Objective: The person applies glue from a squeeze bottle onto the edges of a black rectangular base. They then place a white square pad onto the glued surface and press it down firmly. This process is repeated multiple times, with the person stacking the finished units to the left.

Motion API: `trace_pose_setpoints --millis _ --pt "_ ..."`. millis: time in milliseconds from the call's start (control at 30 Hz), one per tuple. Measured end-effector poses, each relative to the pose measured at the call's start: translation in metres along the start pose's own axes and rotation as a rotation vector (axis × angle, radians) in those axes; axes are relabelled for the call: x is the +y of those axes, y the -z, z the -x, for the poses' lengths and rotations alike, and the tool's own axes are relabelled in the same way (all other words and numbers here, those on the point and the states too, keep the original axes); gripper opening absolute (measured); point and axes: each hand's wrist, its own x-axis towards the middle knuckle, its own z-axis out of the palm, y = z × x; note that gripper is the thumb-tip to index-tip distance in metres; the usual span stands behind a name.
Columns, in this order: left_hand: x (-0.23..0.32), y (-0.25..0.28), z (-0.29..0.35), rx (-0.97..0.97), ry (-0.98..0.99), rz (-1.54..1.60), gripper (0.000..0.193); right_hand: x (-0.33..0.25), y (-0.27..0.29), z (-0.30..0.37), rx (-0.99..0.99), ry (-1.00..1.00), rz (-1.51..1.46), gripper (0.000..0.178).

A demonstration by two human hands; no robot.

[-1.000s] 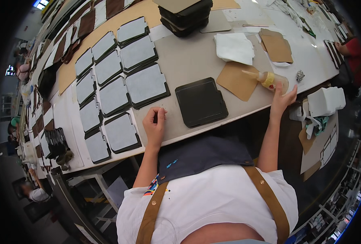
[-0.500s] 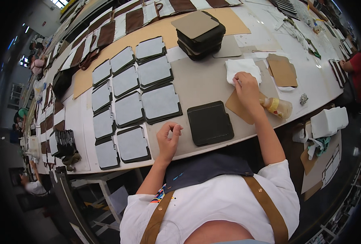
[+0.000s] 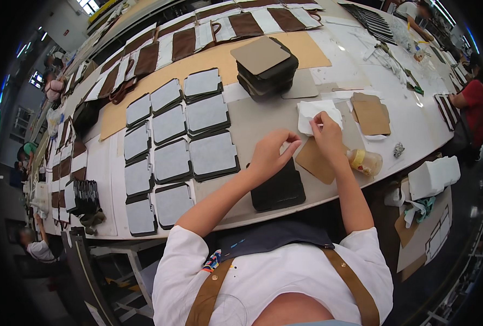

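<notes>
My left hand (image 3: pixel 274 155) hovers over a black flat panel (image 3: pixel 279 190) with a notched edge. Its fingers are loosely bent, thumb and fingertips a little apart, with nothing seen in them. At the near edge of a white stack of thin sheets (image 3: pixel 320 110), my right hand (image 3: pixel 328 135) pinches the top sheet between thumb and finger. Beneath my right wrist lies a tan card (image 3: pixel 313 162). A clear bottle with a yellow band (image 3: pixel 365 162) lies beside that forearm.
Rows of grey-faced black panels (image 3: pixel 173 155) cover the table's left part. A tall black stack topped by a tan card (image 3: pixel 260 55) stands behind my hands. Brown cards (image 3: pixel 371 114) and a crumpled silvery lump (image 3: pixel 398 150) lie at right. A person in red (image 3: pixel 472 106) is farther right.
My left hand has moved up and right from the table's near edge to above the black panel. My right hand stays at the white sheets, its fingers shifted slightly toward their near edge.
</notes>
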Motion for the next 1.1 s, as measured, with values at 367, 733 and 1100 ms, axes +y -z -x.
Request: trace_pose_setpoints --millis 367,733,1100 --pt "-0.049 -0.062 -0.042 -0.225 -0.194 -0.519 0.045 0.058 0.113 -0.031 0.8 -0.31 -0.832 0.02" --pt "0.031 -0.006 -0.018 -0.176 0.595 1.112 0.049 -0.088 0.059 0.068 -0.03 0.564 -0.015 0.023" --pt "0.037 0.041 0.056 0.0 0.843 0.875 0.053 -0.089 0.041 0.088 -0.193 -0.238 -1.085 0.037"
